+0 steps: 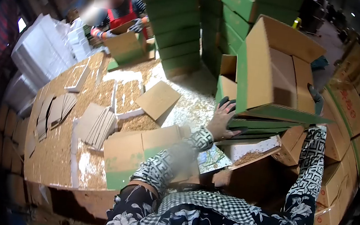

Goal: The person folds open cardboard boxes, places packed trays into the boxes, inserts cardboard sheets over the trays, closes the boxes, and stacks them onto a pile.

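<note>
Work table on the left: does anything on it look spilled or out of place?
It looks untidy. Loose brown crumbs are scattered across it, like a spill, though that may be normal here. Near its middle, a stack of cardboard pieces is fanned unevenly, and a single cardboard sheet lies askew.

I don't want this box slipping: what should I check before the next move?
1. Right hand on the box: ok, at its right side.
2. Left hand wrapped around the box: not ok, fingers spread at its lower left corner.
3. Box mouth open: ok, the inside shows.
4. Outer underside taped: cannot tell, hidden.
5. Co-worker out of the way: ok, across the table at another box.
</note>
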### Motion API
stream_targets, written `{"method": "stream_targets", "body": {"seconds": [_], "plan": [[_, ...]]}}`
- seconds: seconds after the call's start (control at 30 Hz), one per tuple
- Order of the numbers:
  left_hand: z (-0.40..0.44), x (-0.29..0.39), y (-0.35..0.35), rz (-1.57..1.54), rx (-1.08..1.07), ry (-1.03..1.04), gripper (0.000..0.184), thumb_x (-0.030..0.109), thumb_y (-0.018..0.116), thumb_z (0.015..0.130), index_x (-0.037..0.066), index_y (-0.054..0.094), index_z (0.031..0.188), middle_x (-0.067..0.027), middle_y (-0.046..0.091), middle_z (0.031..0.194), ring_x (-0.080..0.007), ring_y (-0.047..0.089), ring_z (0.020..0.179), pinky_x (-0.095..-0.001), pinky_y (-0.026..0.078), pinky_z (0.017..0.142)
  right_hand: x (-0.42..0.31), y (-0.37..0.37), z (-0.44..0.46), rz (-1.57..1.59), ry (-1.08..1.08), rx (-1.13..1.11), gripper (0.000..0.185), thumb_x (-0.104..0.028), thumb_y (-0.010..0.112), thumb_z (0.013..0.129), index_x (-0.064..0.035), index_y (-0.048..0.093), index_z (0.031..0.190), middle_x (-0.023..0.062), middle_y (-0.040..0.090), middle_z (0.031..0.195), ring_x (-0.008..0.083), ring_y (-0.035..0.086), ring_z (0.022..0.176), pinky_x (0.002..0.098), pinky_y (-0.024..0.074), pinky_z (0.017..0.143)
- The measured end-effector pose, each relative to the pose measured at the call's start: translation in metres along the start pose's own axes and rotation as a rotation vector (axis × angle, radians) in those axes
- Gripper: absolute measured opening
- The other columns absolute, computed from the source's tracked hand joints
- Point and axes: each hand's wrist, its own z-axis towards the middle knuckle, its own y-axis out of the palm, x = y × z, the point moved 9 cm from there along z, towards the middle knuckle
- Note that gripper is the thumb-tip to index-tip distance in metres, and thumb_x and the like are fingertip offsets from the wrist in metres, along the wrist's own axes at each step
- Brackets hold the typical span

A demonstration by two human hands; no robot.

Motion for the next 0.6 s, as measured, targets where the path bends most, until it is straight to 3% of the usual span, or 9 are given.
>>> {"method": "stream_targets", "body": {"seconds": [0.07, 0.23, 0.33, 0.37, 0.43, 0.47, 0.53, 0.57, 0.6], "plan": [[-0.001, 0.000, 0.000, -0.035, -0.027, -0.071, 0.078, 0.032, 0.078, 0.064, 0.007, 0.046, 0.131, -0.0205, 0.037, 0.138, -0.0428, 0.026, 0.133, -0.0519, 0.022, 0.111, 0.001, 0.005, 0.006, -0.132, 0.002, 0.037, 0.046, -0.034, 0.053, 0.093, -0.0008, 0.052, 0.125, 0.0145, 0.055, 0.123, 0.0240, 0.059, 0.107, 0.0388, 0.0501, 0.091], [-0.033, -0.001, -0.008, 0.061, -0.027, -0.074, 0.080, 0.033, 0.077, 0.066, 0.006, 0.043, 0.134, -0.0214, 0.033, 0.141, -0.0428, 0.028, 0.132, -0.0527, 0.024, 0.110, -0.022, 0.032, 0.009, -0.696, -0.074, 0.137, 0.042, -0.032, 0.048, 0.096, -0.0002, 0.052, 0.124, 0.0126, 0.055, 0.121, 0.0227, 0.057, 0.106, 0.0364, 0.0478, 0.093], [-0.091, -0.008, -0.086, 0.040, 0.142, -0.030, 0.069, 0.025, 0.079, 0.067, 0.010, 0.051, 0.128, -0.0223, 0.040, 0.138, -0.0418, 0.039, 0.126, -0.0523, 0.032, 0.105, -0.092, 0.076, -0.027, -1.090, -0.395, 0.301, 0.040, -0.031, 0.045, 0.097, 0.0002, 0.052, 0.123, 0.0114, 0.055, 0.119, 0.0219, 0.056, 0.106, 0.0350, 0.0465, 0.094], [-0.126, -0.030, -0.116, 0.153, 0.074, -0.141, 0.064, 0.025, 0.079, 0.068, 0.009, 0.054, 0.125, -0.0221, 0.046, 0.131, -0.0414, 0.043, 0.121, -0.0522, 0.034, 0.102, -0.121, 0.110, -0.065, -1.089, -0.546, 0.339, 0.040, -0.030, 0.044, 0.098, 0.0003, 0.052, 0.122, 0.0111, 0.055, 0.119, 0.0217, 0.056, 0.106, 0.0346, 0.0460, 0.094], [-0.246, -0.096, -0.182, 0.569, 0.489, -0.363, 0.059, 0.038, 0.075, 0.072, 0.004, 0.057, 0.117, -0.0192, 0.054, 0.115, -0.0392, 0.049, 0.109, -0.0523, 0.038, 0.095, -0.158, 0.202, -0.166, -0.941, -0.752, 0.269, 0.039, -0.029, 0.042, 0.099, 0.0005, 0.052, 0.122, 0.0103, 0.055, 0.118, 0.0212, 0.055, 0.105, 0.0336, 0.0451, 0.095], [-0.300, -0.127, -0.218, 0.851, 0.388, -0.521, 0.063, 0.046, 0.071, 0.074, 0.000, 0.057, 0.114, -0.0204, 0.055, 0.112, -0.0394, 0.049, 0.108, -0.0534, 0.036, 0.096, -0.149, 0.246, -0.207, -0.854, -0.740, 0.155, 0.038, -0.029, 0.041, 0.099, 0.0007, 0.052, 0.121, 0.0099, 0.055, 0.117, 0.0209, 0.055, 0.105, 0.0332, 0.0446, 0.095], [-0.428, -0.185, -0.277, 0.938, 0.386, -1.142, 0.079, 0.057, 0.063, 0.078, -0.005, 0.046, 0.125, -0.0257, 0.052, 0.121, -0.0420, 0.045, 0.117, -0.0538, 0.032, 0.101, -0.063, 0.326, -0.263, -0.724, -0.519, -0.192, 0.038, -0.028, 0.038, 0.100, 0.0009, 0.051, 0.121, 0.0092, 0.055, 0.117, 0.0204, 0.054, 0.105, 0.0322, 0.0437, 0.096], [-0.487, -0.197, -0.290, 0.930, 0.336, -1.522, 0.090, 0.062, 0.058, 0.079, -0.007, 0.039, 0.132, -0.0274, 0.050, 0.127, -0.0430, 0.043, 0.122, -0.0532, 0.030, 0.104, 0.077, 0.324, -0.262, -0.595, -0.369, -0.319, 0.044, -0.030, 0.042, 0.099, 0.0013, 0.045, 0.129, 0.0133, 0.050, 0.127, 0.0239, 0.049, 0.115, 0.0330, 0.0404, 0.100], [-0.526, -0.209, -0.286, 0.605, 0.341, -1.616, 0.092, 0.063, 0.057, 0.079, -0.009, 0.038, 0.132, -0.0290, 0.050, 0.126, -0.0437, 0.045, 0.120, -0.0516, 0.033, 0.103, 0.214, 0.324, -0.263, -0.474, -0.205, -0.418, 0.053, -0.032, 0.045, 0.098, 0.0017, 0.038, 0.138, 0.0175, 0.045, 0.138, 0.0274, 0.044, 0.126, 0.0338, 0.0371, 0.104]]}}
